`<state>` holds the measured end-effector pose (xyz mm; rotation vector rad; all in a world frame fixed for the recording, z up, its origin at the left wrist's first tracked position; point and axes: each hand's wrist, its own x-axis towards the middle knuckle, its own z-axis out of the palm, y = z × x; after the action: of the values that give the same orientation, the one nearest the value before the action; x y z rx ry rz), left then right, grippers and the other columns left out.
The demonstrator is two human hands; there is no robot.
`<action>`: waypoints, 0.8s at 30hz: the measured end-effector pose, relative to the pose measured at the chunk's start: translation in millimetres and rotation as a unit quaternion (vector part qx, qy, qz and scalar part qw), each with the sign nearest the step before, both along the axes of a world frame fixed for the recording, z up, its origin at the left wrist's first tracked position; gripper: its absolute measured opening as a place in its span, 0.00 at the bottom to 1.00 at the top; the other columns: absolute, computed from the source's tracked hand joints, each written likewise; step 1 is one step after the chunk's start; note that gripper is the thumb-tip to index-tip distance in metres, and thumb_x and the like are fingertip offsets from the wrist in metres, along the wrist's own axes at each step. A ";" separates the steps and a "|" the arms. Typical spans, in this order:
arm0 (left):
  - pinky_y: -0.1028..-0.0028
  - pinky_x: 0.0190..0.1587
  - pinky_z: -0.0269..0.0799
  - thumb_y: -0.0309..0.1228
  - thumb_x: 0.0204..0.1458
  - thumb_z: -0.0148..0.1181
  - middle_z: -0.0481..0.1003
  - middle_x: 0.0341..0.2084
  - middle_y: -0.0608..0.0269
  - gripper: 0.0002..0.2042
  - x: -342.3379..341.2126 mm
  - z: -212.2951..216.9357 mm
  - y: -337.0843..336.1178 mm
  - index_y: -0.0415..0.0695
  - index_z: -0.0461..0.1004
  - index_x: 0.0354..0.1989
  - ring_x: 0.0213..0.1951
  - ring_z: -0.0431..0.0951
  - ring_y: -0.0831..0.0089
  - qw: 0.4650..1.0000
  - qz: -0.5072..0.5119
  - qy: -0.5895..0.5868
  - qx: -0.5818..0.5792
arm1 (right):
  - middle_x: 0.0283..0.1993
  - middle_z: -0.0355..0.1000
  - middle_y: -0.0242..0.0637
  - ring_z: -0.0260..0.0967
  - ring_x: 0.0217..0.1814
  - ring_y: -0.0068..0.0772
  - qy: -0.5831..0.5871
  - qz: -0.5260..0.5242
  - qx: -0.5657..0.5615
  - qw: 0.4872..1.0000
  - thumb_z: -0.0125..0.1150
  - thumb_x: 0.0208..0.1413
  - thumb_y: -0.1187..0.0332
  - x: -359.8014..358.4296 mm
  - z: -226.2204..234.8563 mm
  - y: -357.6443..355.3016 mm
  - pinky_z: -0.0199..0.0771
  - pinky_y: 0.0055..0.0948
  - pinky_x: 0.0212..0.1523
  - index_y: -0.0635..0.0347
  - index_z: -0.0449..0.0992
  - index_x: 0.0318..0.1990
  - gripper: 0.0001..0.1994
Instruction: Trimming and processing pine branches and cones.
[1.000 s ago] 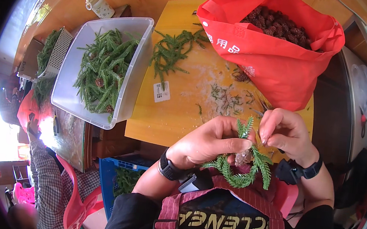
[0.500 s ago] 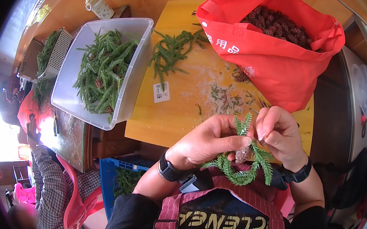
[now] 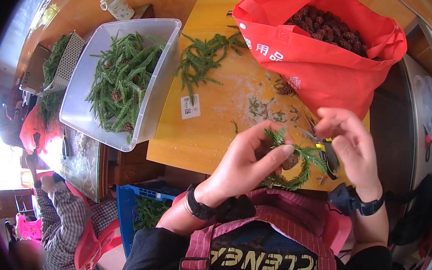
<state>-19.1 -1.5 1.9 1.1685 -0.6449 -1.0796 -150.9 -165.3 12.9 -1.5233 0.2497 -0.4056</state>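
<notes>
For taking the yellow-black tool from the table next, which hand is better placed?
Probably the right hand: it looks empty, with fingers apart, and is nearer the tool. The left hand holds the green sprig.

The green needled sprig [image 3: 304, 174] is bent into a loop (its left side is partly hidden by fingers), gripped in the left hand [image 3: 247, 162] above the near edge of the yellow desk [image 3: 198, 151]. One short tip points up beyond the thumb; another strand fans out rightward. A brown cone [image 3: 291, 163] sits within the loop, just below the thumb tip, partly covered.
</notes>
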 end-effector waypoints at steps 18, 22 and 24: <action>0.86 0.29 0.67 0.27 0.54 0.54 0.72 0.31 0.71 0.11 4.7 -8.7 4.3 0.41 0.70 0.45 0.30 0.69 0.88 0.997 0.020 0.043 -0.054 | 0.51 0.56 0.47 0.57 0.54 0.49 0.311 -0.044 -0.450 0.836 0.65 0.31 0.70 -53.7 -79.8 -20.6 0.59 0.35 0.55 0.60 0.57 0.58 0.39; 0.85 0.26 0.65 0.24 0.54 0.52 0.72 0.37 0.63 0.08 2.9 -8.1 5.9 0.39 0.70 0.42 0.27 0.68 0.84 0.996 0.038 0.056 -0.057 | 0.49 0.56 0.49 0.57 0.52 0.48 0.281 -0.061 -0.464 0.838 0.58 0.34 0.75 -52.8 -73.5 -17.6 0.61 0.35 0.52 0.61 0.59 0.56 0.34; 0.85 0.26 0.65 0.24 0.54 0.52 0.72 0.37 0.62 0.08 4.1 -10.7 6.3 0.39 0.70 0.42 0.27 0.68 0.84 0.996 0.036 0.061 -0.058 | 0.49 0.55 0.50 0.57 0.52 0.48 0.300 -0.054 -0.452 0.839 0.56 0.35 0.77 -53.4 -60.1 -16.3 0.62 0.34 0.51 0.62 0.60 0.56 0.32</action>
<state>-15.0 4.8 -8.8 1.0112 -0.5585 -1.0294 -204.3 -181.6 -47.2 -2.5731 0.7088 -0.1000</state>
